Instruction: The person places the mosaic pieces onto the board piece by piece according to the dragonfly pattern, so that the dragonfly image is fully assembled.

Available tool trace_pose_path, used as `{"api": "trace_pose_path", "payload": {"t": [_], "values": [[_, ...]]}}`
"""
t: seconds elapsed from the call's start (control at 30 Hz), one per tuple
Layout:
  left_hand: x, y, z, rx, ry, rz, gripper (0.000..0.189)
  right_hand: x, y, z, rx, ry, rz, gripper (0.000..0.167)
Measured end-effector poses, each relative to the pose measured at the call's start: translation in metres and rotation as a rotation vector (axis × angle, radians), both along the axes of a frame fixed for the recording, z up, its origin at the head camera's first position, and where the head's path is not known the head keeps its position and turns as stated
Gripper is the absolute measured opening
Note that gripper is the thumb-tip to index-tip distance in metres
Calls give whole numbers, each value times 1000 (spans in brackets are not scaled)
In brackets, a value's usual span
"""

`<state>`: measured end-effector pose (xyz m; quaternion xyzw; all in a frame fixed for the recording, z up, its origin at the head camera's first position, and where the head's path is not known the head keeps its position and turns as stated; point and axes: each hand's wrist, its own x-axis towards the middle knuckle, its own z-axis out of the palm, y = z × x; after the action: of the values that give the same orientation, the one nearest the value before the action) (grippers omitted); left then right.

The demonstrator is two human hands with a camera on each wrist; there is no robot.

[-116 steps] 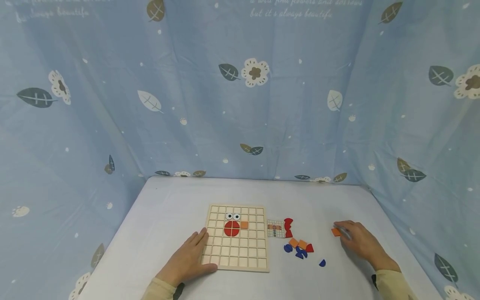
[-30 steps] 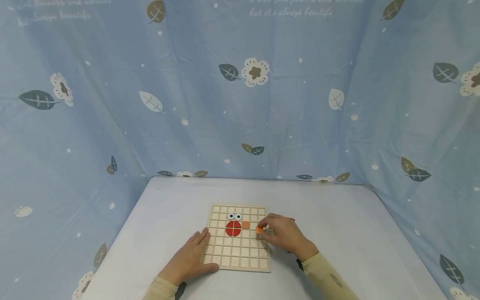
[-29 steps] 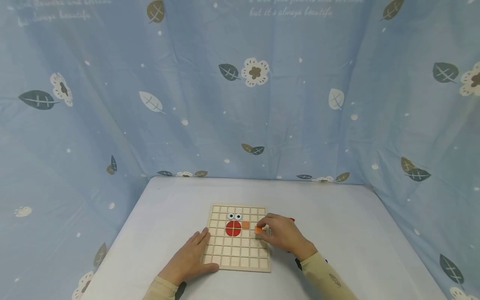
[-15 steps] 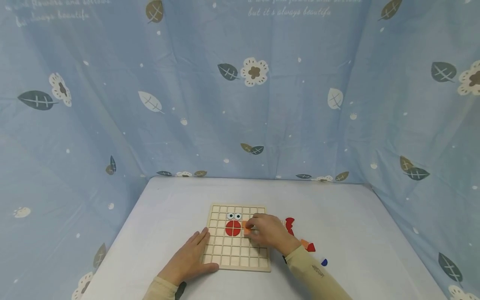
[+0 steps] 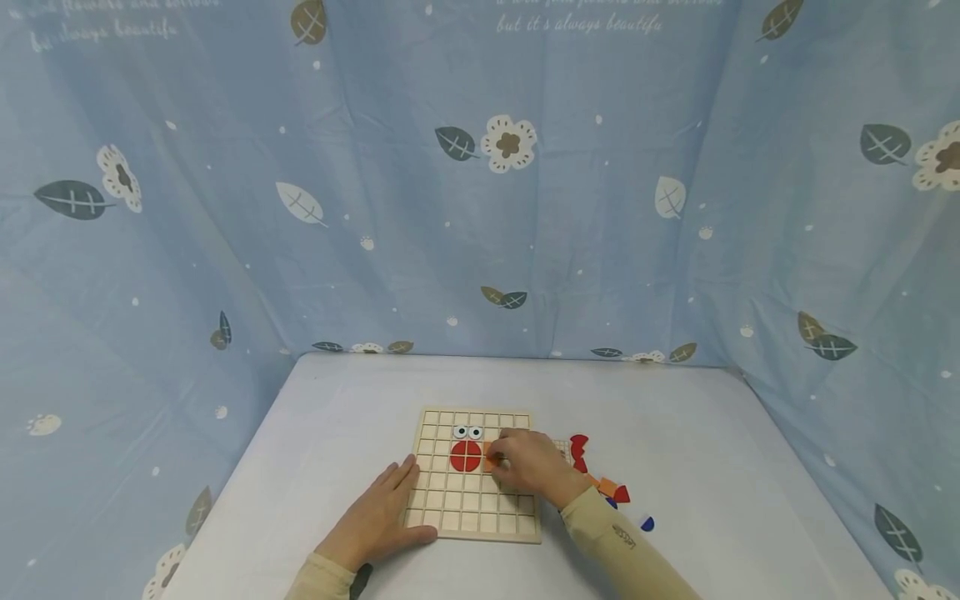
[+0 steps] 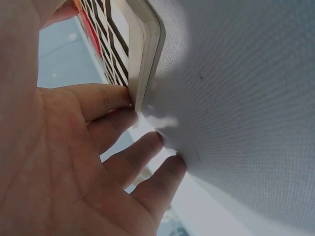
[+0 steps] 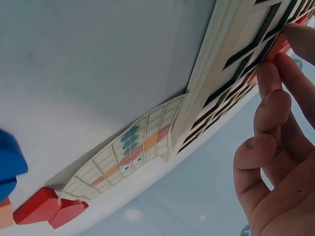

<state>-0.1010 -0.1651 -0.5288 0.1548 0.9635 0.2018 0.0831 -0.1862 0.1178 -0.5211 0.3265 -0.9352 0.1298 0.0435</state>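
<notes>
A wooden grid board (image 5: 468, 504) lies on the white table, with two eye tiles (image 5: 468, 432) and a red disc of quarter pieces (image 5: 459, 457) set in its cells. My right hand (image 5: 536, 462) pinches an orange square tile (image 7: 276, 47) between thumb and fingertips, at the cells just right of the red disc. The fingers partly cover this tile and another orange square beside it. Along the board's left side rests my left hand (image 5: 378, 517), its fingers extended against the edge and its thumb by the near corner.
A printed pattern card (image 7: 125, 152) lies against the board's right side, partly behind my right hand in the head view. Beyond it are red pieces (image 5: 578, 450), orange squares (image 5: 608, 487) and a blue piece (image 5: 647, 524). A blue patterned curtain (image 5: 420, 208) encloses the table.
My right hand has carried an orange tile from the table's far right leftward onto the board, down to the cells beside the red disc. The left hand has stayed at the board's edge.
</notes>
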Motion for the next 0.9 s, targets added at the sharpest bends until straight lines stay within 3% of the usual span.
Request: {"api": "trace_pose_path", "payload": {"t": [0.4, 0.63, 0.9], "values": [[0, 0, 0, 4, 4, -2, 112, 3, 1, 1, -22, -7, -14, 15], [0, 0, -1, 6, -1, -1, 113, 10, 19, 14, -72, 5, -37, 22], [0, 0, -2, 2, 7, -3, 113, 15, 58, 17, -149, 155, -89, 27]]}}
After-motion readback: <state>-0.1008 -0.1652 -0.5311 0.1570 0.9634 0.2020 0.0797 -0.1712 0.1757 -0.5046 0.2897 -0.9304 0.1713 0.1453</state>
